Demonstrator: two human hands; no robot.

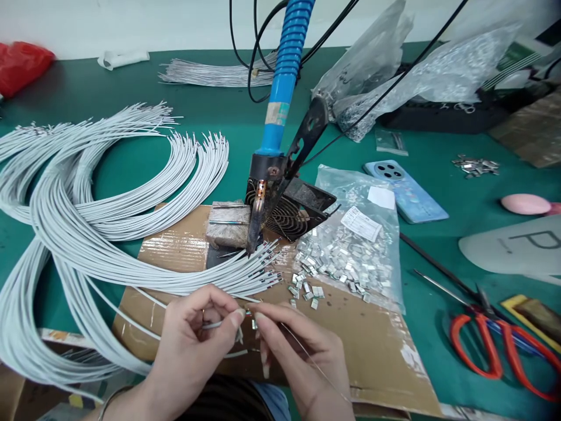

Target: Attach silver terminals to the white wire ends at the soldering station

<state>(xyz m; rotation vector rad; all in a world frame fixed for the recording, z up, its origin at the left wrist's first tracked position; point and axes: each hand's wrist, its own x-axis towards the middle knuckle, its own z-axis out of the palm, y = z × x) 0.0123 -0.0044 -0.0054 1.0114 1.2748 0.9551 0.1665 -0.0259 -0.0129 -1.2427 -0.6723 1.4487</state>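
From the head view, the left hand [193,351] pinches a white insulated wire [221,325] between thumb and forefinger. The wire's long axis lies nearly level, running rightward toward the right hand [302,356]. That hand's fingertips close together just beside the wire's end, on a thin wire [316,365] that trails down and to the right across the hand. A tiny metal clip [253,323] sits between the two grips, nearer the right hand; the view cannot settle whether it is held. Above the hands, a bundle of white wires [236,280] fans over a cardboard sheet [350,368], beside scattered metal clips [302,289].
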